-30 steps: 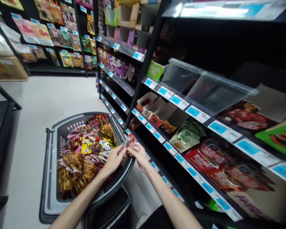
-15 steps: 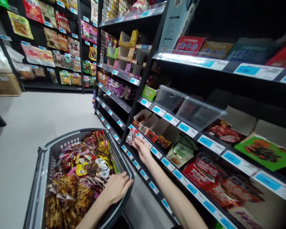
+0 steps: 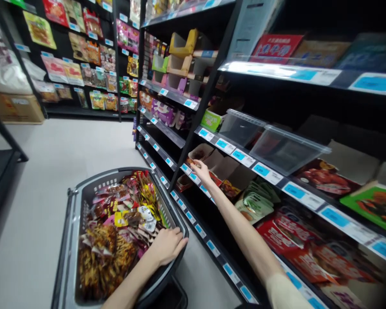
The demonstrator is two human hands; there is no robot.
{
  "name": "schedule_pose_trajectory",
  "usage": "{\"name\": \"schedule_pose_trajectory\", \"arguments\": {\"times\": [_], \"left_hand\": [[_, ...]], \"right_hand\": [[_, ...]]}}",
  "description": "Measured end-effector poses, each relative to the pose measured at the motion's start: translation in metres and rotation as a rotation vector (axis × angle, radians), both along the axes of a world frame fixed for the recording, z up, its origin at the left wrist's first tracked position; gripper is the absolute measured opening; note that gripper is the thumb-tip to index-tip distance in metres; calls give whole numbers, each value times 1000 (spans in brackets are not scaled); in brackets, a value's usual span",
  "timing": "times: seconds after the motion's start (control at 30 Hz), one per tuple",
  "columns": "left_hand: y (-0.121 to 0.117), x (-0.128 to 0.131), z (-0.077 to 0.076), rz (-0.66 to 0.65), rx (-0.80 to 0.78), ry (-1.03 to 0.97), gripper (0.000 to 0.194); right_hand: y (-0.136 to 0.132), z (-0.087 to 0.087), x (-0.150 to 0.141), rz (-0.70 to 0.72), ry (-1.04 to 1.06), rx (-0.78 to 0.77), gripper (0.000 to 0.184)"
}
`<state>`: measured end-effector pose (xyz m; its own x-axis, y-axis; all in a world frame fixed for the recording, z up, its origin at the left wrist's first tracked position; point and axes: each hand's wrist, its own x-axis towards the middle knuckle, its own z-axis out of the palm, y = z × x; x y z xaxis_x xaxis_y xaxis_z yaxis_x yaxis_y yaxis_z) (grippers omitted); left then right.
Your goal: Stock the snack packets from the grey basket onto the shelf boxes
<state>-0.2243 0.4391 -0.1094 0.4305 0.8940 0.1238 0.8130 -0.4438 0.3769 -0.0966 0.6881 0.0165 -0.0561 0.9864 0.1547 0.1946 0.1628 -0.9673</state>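
Observation:
My left hand [image 3: 167,245] lies on the right rim of a grey shopping basket [image 3: 71,214], fingers loosely extended over the edge beside the heaped snack packets [image 3: 122,223]. It holds nothing that I can see. My right hand [image 3: 200,170] is stretched out to the shelf, at the front edge of an open cardboard display box [image 3: 202,151]. Its fingers are pinched together. What they hold is hidden from me.
Black shelving runs along the right with blue price tags [image 3: 225,145], clear plastic bins [image 3: 286,146], green packets [image 3: 255,201] and red packs [image 3: 292,231]. More snack racks [image 3: 83,73] stand at the aisle's far end. A cardboard carton [image 3: 16,107] sits on the floor there.
One second ago both hands held a small packet over the basket. The right hand carried it up to the display box; the left dropped onto the basket's rim.

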Motion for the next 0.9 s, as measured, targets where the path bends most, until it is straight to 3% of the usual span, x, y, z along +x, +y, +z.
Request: {"name": "schedule_pose_trajectory", "arguments": {"times": [0.1, 0.2, 0.3, 0.47, 0.63, 0.73, 0.9], "left_hand": [[1, -3, 6, 0, -4, 8, 51], [3, -11, 10, 100, -27, -6, 47], [5, -18, 11, 225, -73, 14, 36], [9, -25, 7, 313, -111, 35, 22], [11, -34, 7, 417, -95, 62, 23], [9, -37, 9, 456, -58, 49, 20], [0, -35, 16, 486, -33, -64, 15]], "right_hand": [[-76, -34, 12, 164, -80, -28, 39], [-149, -64, 27, 372, -267, 82, 30], [-197, -87, 33, 490, -449, 90, 26], [-220, -102, 21, 626, -831, 263, 37], [-237, -91, 2, 678, -1253, 243, 57], [-253, -84, -4, 702, -1329, 249, 66], [-263, -79, -2, 726, -1265, 260, 76]]}}
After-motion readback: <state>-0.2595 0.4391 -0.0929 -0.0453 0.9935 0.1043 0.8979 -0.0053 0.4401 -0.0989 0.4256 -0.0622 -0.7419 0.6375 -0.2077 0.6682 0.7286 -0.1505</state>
